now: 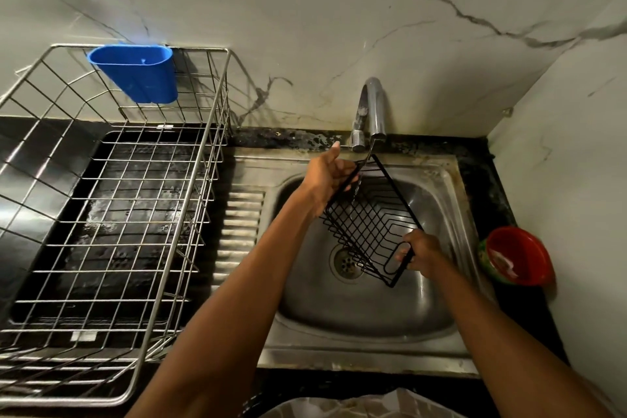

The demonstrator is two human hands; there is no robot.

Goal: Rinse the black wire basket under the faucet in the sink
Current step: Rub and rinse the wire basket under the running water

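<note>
The black wire basket point(371, 219) hangs tilted over the steel sink point(437, 176), its far corner right under the spout of the chrome faucet point(371, 112). A thin stream of water falls from the spout onto that corner. My left hand point(327, 173) grips the basket's far rim near the faucet, thumb pointing up. My right hand point(422, 253) holds the near end by its oval handle loop. The drain point(346, 263) shows below the basket.
A large silver wire dish rack point(112, 214) fills the black counter on the left, with a blue plastic cup holder point(139, 73) hung on its back rim. A red bowl point(517, 256) sits on the counter right of the sink. Marble walls close the back and right.
</note>
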